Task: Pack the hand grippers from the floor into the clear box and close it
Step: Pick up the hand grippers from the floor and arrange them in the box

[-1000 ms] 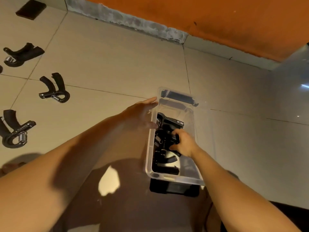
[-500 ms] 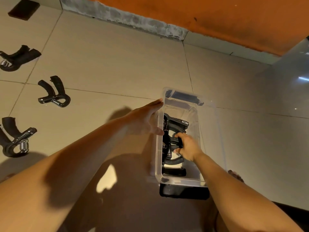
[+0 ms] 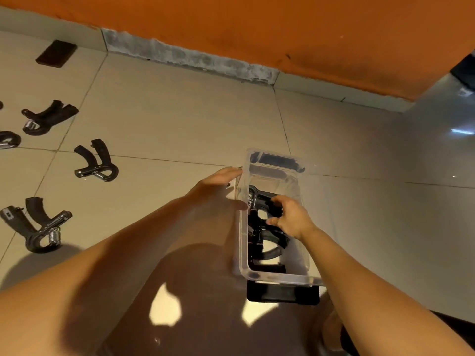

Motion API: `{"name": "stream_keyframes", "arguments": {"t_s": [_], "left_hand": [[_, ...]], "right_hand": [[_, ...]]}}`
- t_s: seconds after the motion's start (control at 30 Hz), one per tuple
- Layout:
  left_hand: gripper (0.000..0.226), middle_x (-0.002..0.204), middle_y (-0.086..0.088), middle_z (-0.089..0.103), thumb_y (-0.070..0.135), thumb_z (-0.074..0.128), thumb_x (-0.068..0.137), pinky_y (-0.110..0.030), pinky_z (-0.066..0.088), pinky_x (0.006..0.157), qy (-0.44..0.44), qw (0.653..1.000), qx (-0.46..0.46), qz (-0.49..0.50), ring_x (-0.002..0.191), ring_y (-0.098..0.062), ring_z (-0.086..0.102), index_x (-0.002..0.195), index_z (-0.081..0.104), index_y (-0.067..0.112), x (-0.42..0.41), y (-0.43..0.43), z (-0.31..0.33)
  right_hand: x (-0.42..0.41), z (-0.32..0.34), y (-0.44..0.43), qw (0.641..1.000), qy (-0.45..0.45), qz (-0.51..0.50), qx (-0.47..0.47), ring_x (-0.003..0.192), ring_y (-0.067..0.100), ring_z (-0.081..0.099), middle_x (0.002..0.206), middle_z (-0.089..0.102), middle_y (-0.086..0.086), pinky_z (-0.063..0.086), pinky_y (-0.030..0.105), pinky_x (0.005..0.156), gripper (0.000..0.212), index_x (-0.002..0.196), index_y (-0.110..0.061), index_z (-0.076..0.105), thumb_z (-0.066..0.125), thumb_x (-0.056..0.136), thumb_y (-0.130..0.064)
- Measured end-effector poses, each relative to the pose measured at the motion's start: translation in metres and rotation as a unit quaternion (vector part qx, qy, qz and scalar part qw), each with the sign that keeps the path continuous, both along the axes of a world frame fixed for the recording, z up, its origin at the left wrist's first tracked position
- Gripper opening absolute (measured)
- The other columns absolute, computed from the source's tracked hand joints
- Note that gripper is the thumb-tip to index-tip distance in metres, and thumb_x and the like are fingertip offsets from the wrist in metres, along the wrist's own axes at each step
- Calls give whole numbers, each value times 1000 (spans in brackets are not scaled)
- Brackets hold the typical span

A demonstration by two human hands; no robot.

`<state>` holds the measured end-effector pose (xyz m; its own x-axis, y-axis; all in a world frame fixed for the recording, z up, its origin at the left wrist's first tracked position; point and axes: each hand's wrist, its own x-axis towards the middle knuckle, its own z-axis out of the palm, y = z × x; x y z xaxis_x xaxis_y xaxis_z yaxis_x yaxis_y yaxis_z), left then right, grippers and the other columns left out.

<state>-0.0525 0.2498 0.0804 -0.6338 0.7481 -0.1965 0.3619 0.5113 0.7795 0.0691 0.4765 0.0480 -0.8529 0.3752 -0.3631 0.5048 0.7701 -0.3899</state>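
Over at the upper left of the frame a flat dark rectangular slab (image 3: 56, 54) lies on the beige tiled floor (image 3: 180, 119). Below it, down the left side, black spring-loaded hand grippers are scattered on the tiles, well apart from both hands. The upper gripper (image 3: 48, 118) has its handles pointing right, and the middle gripper (image 3: 96, 161) has its handles pointing up. The lower gripper (image 3: 36, 226) shows a bare steel coil. Another is cut off by the left edge.

Near the centre, the left hand (image 3: 218, 187) has its fingers straight and lies flat against the outside of the clear plastic box (image 3: 241, 242), on its left wall.

The box stands lengthwise on the floor, right of centre, with its lid off and several black grippers stacked inside. The right hand (image 3: 290, 218) reaches down into it. Its fingers are curled round one handle of the topmost packed gripper (image 3: 259, 197), and the thumb is tucked beneath. That gripper sits just left of the palm, towards the box's left wall. A small pale mark by its hinge is too blurred to read.

A black rectangular piece (image 3: 282, 295) pokes out beneath the box's near end. An orange wall (image 3: 257, 27) runs across the top of the frame.
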Motion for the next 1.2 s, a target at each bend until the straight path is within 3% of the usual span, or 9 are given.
{"name": "stream_keyframes", "arguments": {"t_s": [0.1, 0.2, 0.3, 0.43, 0.6, 0.77, 0.87, 1.07, 1.2], "left_hand": [[98, 155, -2, 42, 56, 80, 73, -16, 41, 89, 43, 998, -51, -17, 124, -16, 55, 154, 39, 20, -4, -19, 29], [88, 150, -1, 47, 50, 80, 80, -30, 48, 94, 97, 992, -82, -3, 120, -18, 60, 154, 41, 23, -11, -45, 68], [84, 150, -3, 49, 44, 80, 84, -30, 47, 94, 144, 983, -115, 6, 118, -20, 63, 154, 40, 23, -23, -76, 118], [74, 143, -2, 57, 43, 78, 86, -31, 48, 93, 195, 959, -204, -14, 115, -20, 62, 149, 47, 21, -43, -130, 178], [67, 135, -1, 62, 45, 77, 86, -29, 44, 85, 222, 935, -275, -12, 106, -18, 59, 143, 52, 20, -65, -196, 201], [65, 131, -1, 63, 42, 76, 87, -25, 41, 77, 191, 918, -342, -64, 96, -14, 55, 143, 53, 16, -92, -271, 167], [71, 135, -1, 61, 45, 77, 85, -25, 45, 82, 157, 918, -358, -67, 106, -16, 60, 146, 51, 18, -111, -323, 130], [80, 134, 6, 57, 54, 79, 76, -33, 50, 96, 113, 943, -313, -22, 117, -15, 58, 146, 48, 27, -146, -400, 26], [80, 130, 15, 56, 53, 84, 70, -38, 47, 102, 69, 963, -262, 4, 122, -11, 51, 141, 51, 36, -149, -422, -47]], "right_hand": [[-18, 46, -21, 997, 73, 19, 11, 123, 26, 59, 134, 62, 6, 43, 31, 101, 65, 140, -13, 55, 83, 82, -22], [-38, 86, -48, 987, 151, 42, 31, 119, 25, 61, 128, 65, 4, 50, 42, 101, 55, 133, -17, 60, 79, 84, -30], [-57, 123, -82, 978, 199, 56, 28, 113, 21, 61, 125, 65, 0, 53, 47, 96, 55, 135, -21, 56, 76, 86, -36], [-83, 154, -141, 969, 224, 101, 2, 112, 19, 60, 122, 63, -3, 52, 43, 96, 55, 137, -24, 54, 73, 88, -41], [-112, 153, -223, 962, 208, 173, -38, 104, 18, 63, 119, 64, -4, 55, 37, 86, 47, 134, -25, 57, 68, 92, -43], [-150, 116, -292, 959, 169, 222, -49, 109, 17, 61, 119, 65, -5, 53, 38, 93, 43, 133, -25, 58, 66, 94, -41], [-175, 82, -323, 958, 150, 239, -49, 104, 18, 61, 115, 65, -5, 53, 39, 89, 38, 129, -25, 61, 67, 94, -38], [-227, 2, -353, 968, 64, 241, -30, 95, 18, 59, 114, 60, -3, 44, 31, 76, 27, 120, -26, 64, 61, 94, -31], [-255, -50, -354, 963, 11, 270, -9, 97, 19, 62, 113, 60, -4, 54, 39, 80, 28, 117, -34, 61, 58, 90, -29]]}}
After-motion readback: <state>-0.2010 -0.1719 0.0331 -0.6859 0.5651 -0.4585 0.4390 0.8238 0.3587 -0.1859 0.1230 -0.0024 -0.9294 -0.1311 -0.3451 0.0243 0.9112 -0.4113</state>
